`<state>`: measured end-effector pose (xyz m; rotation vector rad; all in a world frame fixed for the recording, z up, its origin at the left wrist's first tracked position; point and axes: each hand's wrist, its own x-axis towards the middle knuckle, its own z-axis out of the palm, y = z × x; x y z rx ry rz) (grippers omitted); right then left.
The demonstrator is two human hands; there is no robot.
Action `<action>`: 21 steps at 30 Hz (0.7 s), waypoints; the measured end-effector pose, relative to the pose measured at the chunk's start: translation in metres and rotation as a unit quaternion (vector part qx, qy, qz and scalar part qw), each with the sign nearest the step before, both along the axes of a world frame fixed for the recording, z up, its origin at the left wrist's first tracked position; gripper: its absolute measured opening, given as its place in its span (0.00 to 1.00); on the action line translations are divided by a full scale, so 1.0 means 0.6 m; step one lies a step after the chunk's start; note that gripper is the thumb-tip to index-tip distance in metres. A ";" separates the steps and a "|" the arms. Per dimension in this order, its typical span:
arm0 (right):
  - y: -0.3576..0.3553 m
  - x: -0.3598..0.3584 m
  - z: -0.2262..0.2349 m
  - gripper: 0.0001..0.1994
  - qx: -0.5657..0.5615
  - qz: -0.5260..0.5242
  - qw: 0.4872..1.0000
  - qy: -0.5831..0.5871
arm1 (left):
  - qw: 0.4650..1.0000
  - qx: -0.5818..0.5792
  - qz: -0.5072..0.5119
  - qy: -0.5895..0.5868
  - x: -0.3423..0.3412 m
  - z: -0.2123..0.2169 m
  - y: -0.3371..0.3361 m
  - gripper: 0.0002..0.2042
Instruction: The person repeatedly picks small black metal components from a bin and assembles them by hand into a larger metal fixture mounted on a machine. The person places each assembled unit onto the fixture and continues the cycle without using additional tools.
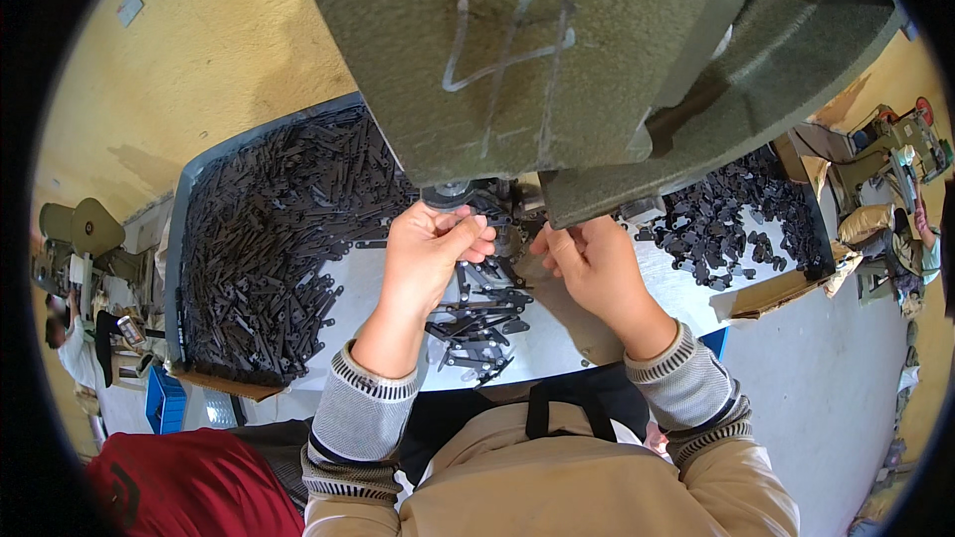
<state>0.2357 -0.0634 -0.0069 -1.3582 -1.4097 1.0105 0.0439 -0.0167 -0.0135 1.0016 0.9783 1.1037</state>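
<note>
My left hand (434, 243) is closed, thumb pressed toward its curled fingers, just below the round tool tip under the machine head. Whatever it pinches is too small to make out. To its right, my right hand (595, 261) has bent fingers reaching under the machine's lower edge; its fingertips are partly hidden, and what they hold does not show. Between and below my hands lies a heap of joined dark metal links (477, 323) on the pale work table (373, 278). The big green-grey machine head (477, 119) hangs over both hands and hides the work spot.
A wide tray (177, 268) full of long black metal strips (288, 199) stands left. On the right, a cardboard box (771, 296) holds small black plates (731, 229). A blue bin (165, 400) sits below left. Someone in red clothing (204, 477) is close by; other people work farther off.
</note>
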 end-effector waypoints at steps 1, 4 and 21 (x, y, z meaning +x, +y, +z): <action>-0.001 -0.003 0.000 0.05 0.034 -0.006 0.997 -0.069 | 1.000 -0.002 -0.008 0.011 -0.002 0.001 0.000 0.09; 0.000 -0.011 -0.002 0.04 0.161 -0.034 0.971 -0.175 | 1.000 0.000 -0.011 0.007 -0.007 0.004 -0.001 0.09; 0.004 0.019 0.014 0.08 0.245 0.061 0.935 -0.249 | 0.990 -0.050 -0.079 0.104 -0.039 0.005 0.004 0.05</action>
